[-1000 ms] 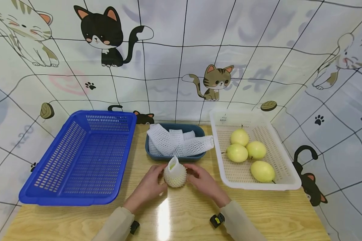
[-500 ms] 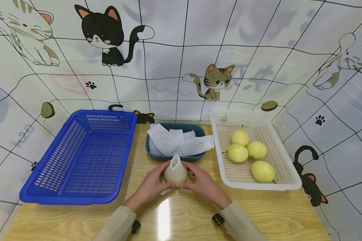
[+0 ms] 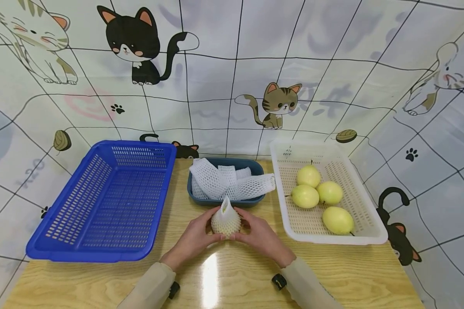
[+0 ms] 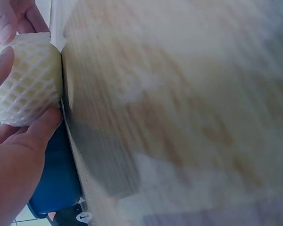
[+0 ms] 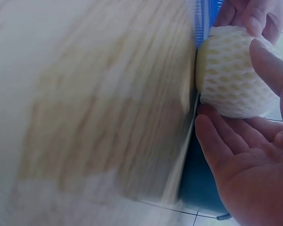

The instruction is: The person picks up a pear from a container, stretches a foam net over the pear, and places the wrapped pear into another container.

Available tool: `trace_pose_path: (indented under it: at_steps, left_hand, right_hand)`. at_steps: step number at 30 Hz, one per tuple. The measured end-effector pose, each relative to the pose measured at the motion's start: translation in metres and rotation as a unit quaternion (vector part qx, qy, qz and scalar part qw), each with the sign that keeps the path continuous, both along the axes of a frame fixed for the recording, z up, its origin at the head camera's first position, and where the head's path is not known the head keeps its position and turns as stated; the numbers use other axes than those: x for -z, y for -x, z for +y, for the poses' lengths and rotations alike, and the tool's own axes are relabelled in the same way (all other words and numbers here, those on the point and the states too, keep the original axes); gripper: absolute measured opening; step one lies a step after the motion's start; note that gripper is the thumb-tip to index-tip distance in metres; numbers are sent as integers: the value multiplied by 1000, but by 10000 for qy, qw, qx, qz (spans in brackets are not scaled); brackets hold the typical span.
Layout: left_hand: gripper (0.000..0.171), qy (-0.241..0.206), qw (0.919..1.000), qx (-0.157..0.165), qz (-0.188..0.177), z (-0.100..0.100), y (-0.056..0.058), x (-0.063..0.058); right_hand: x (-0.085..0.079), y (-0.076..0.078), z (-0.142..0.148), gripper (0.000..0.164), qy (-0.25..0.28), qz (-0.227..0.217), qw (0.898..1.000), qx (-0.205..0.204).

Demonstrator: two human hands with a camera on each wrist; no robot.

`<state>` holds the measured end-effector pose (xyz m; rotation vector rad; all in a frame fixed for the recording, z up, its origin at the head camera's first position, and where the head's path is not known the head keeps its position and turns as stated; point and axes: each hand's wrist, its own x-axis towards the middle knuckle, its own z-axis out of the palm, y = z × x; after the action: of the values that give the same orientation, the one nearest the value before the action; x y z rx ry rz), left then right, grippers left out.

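Observation:
A yellow pear in a white foam net sleeve (image 3: 226, 223) stands upright on the wooden table, the sleeve's loose end pointing up. My left hand (image 3: 196, 234) curves round its left side, and my right hand (image 3: 264, 237) round its right. Both thumbs lie on the near side, close to each other. In the left wrist view, the netted pear (image 4: 26, 82) sits between thumb and fingers. In the right wrist view, the netting (image 5: 238, 73) covers most of the pear, leaving its bottom bare. The far fingertips are partly hidden in the head view.
Just behind the hands, a dark teal tub (image 3: 195, 198) holds several white foam net sleeves (image 3: 212, 178), one overhanging its right rim. To the left stands a blue basket (image 3: 116, 206) with nothing in it. A white basket (image 3: 294, 229) at right holds several bare pears (image 3: 338, 220).
My fingers and thumbs have closed in around the netted pear, the thumbs coming together at its near side. The sleeve's open top has narrowed. The baskets and tub stay put.

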<state>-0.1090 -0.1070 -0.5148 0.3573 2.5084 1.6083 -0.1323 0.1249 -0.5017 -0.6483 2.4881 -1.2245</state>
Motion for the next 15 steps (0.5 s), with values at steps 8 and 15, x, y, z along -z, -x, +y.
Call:
trace_pose_path:
  at_steps: [8, 15]
  left_hand:
    - [80, 355, 9994, -1, -44, 2, 0, -2]
    - [80, 656, 9976, -141, 158, 4, -3, -3]
  right_hand:
    - [5, 2, -1, 80, -135, 68, 9999, 0]
    - [3, 0, 2, 80, 46, -116, 9998, -143]
